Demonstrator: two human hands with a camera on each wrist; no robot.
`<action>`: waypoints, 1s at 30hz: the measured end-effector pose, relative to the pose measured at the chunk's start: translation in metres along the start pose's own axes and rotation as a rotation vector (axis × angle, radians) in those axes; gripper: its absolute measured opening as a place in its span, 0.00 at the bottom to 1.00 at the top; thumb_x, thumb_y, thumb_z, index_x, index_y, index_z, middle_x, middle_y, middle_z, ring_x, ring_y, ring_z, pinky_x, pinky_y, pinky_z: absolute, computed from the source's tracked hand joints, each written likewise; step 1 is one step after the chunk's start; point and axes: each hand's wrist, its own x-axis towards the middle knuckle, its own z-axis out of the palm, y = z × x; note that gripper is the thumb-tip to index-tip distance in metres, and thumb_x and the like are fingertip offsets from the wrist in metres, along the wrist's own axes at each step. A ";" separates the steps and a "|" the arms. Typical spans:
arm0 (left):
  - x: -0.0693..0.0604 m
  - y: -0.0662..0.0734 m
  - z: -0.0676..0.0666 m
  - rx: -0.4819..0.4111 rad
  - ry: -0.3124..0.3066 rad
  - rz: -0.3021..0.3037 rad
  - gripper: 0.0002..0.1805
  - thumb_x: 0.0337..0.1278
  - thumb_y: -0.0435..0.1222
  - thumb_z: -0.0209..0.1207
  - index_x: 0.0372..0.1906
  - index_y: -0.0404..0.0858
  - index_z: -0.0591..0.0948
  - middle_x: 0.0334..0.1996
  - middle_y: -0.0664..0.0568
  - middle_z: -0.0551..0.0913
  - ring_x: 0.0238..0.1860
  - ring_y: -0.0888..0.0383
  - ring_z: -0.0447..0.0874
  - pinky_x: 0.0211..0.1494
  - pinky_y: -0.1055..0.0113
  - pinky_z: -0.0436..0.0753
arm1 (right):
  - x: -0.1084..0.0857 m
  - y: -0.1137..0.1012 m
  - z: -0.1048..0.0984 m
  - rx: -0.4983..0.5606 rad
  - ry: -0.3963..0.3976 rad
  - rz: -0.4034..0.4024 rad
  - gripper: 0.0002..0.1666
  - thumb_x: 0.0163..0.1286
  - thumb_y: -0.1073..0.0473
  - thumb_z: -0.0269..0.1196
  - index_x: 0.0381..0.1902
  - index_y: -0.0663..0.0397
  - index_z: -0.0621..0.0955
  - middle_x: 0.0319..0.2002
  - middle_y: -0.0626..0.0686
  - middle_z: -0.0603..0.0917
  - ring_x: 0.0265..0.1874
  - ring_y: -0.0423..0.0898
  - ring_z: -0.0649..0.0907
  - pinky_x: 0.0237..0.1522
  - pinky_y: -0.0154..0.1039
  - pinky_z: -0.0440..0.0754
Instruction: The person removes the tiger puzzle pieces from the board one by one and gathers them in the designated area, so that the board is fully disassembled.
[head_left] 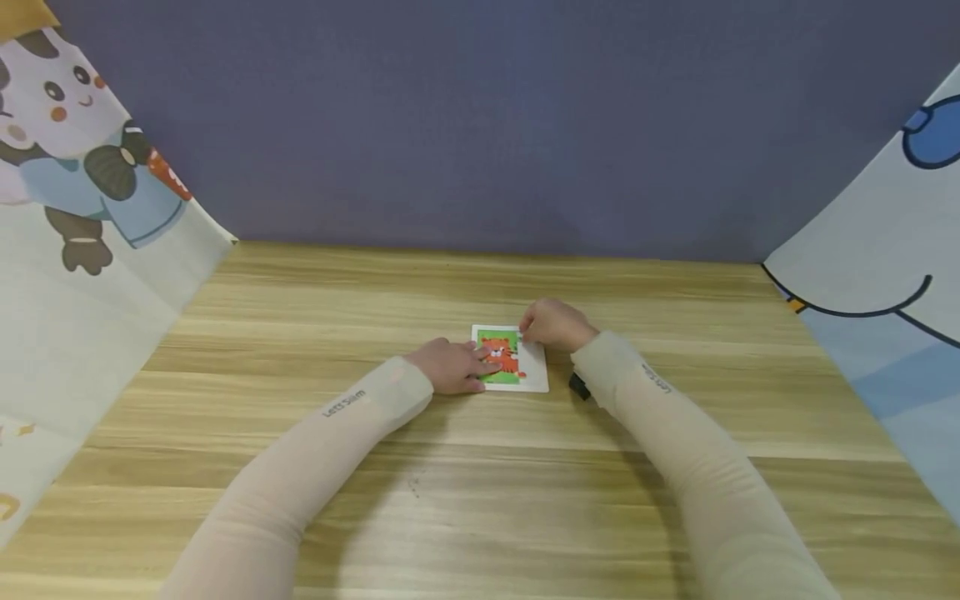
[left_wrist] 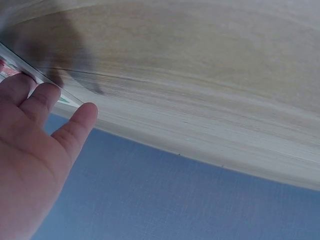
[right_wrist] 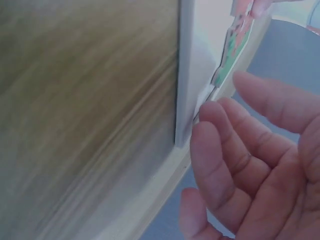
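Lying on the table [head_left: 465, 517]: one tiger puzzle [head_left: 510, 363]. Left hand [head_left: 452, 367], fingers spread, is resting on it; right hand [head_left: 557, 324] is curling at its far right corner, grip impossible to tell.

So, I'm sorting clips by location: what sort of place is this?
Probably a screened-off tabletop workspace: a wood-grain table, a plain bluish backdrop behind it, and cartoon panels either side.

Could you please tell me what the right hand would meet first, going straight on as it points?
Most likely the tiger puzzle, lying just before the right hand, though depth is unclear.
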 end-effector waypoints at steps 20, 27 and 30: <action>-0.003 0.001 -0.002 -0.030 -0.010 -0.019 0.29 0.70 0.52 0.48 0.73 0.54 0.61 0.73 0.52 0.57 0.72 0.51 0.56 0.65 0.48 0.67 | 0.004 0.002 0.005 0.026 -0.021 -0.055 0.03 0.60 0.65 0.65 0.31 0.59 0.85 0.25 0.49 0.81 0.20 0.40 0.73 0.25 0.33 0.72; -0.003 0.002 -0.003 -0.040 -0.017 -0.025 0.29 0.70 0.52 0.48 0.73 0.55 0.60 0.73 0.53 0.56 0.72 0.51 0.55 0.66 0.48 0.67 | 0.003 0.004 0.006 0.093 -0.031 -0.053 0.06 0.60 0.65 0.64 0.35 0.61 0.84 0.26 0.50 0.81 0.20 0.40 0.73 0.24 0.33 0.72; -0.002 0.002 -0.004 -0.043 -0.019 -0.030 0.29 0.70 0.52 0.48 0.73 0.55 0.60 0.73 0.53 0.57 0.72 0.51 0.55 0.67 0.49 0.66 | 0.004 0.006 0.006 0.120 -0.026 -0.058 0.05 0.61 0.66 0.63 0.34 0.62 0.83 0.23 0.50 0.79 0.20 0.40 0.73 0.24 0.33 0.72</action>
